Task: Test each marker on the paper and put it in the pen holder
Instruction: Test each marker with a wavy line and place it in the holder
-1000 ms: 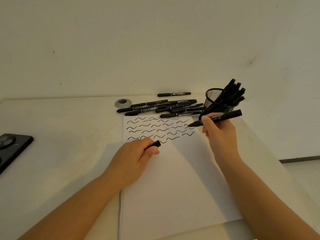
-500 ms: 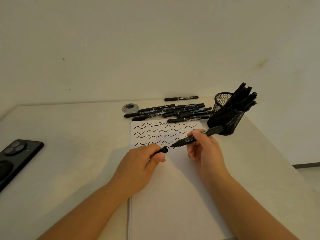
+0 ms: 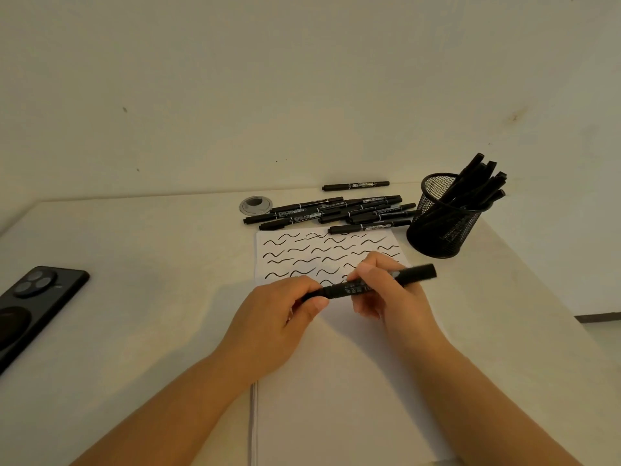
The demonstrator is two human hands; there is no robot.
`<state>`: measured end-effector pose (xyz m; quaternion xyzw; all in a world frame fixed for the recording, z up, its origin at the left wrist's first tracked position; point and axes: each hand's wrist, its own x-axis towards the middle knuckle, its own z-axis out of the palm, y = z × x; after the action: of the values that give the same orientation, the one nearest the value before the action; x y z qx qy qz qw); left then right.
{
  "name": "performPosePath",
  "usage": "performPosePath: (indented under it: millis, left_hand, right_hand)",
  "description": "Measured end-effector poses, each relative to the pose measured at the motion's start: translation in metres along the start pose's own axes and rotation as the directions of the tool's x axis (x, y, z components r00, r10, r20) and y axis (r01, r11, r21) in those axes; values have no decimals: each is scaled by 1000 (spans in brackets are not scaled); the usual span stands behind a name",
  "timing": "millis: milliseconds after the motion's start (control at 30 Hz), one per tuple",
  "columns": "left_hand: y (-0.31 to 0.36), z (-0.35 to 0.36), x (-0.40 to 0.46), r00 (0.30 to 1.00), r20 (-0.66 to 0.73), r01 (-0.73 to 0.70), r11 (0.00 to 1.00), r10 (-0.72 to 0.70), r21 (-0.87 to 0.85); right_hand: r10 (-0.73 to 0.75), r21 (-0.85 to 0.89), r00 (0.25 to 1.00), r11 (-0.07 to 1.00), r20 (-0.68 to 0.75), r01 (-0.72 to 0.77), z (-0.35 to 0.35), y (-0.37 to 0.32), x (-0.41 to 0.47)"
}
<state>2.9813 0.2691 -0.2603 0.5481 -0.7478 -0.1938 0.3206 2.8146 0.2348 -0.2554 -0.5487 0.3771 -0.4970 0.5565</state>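
Observation:
A black marker [image 3: 379, 283] lies level between both hands above the white paper [image 3: 339, 381]. My right hand [image 3: 393, 297] grips its barrel. My left hand [image 3: 279, 321] pinches the cap on the marker's left end. Rows of black wavy test strokes [image 3: 312, 253] cover the paper's far part. The black mesh pen holder [image 3: 443, 223] stands right of the paper with several markers in it. A pile of loose black markers [image 3: 336, 211] lies just beyond the paper, and one more marker [image 3: 355, 186] lies apart behind it.
A black phone [image 3: 30, 304] lies face down at the table's left edge. A small round grey disc [image 3: 256, 205] sits left of the marker pile. The wall runs close behind the table, whose right edge slants down past the holder.
My right hand brought the marker from the strokes near the holder down to my left hand. The cap held by my left hand now sits over the marker's tip.

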Motion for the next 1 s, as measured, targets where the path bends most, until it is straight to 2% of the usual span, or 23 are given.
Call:
performPosePath:
  millis: [167,433,667,833,900,1000]
  left_hand:
    - [6,3,-3,997,-4,-81,994,81,78]
    - [18,3,-9,994,15,-113,973,113,203]
    - [21,0,-10,990,139,-8,998,17,-64]
    - [21,2,-11,970,244,95,945,-17,-312]
    - [21,3,-11,967,253,131,921,-37,-367]
    - [20,3,-10,978,201,133,924,-62,-360]
  right_hand:
    - [23,20,1000,1000,18,-23,1,1,-2]
    - [-9,110,1000,994,-29,12,5,11,-4]
    - [-61,150,998,987,-8,62,8,11,-8]
    - [-123,170,992,978,12,120,9,8,-9]
    - [-125,155,992,980,10,122,9,9,-8]
    - [-111,76,994,991,8,110,7,9,-6]
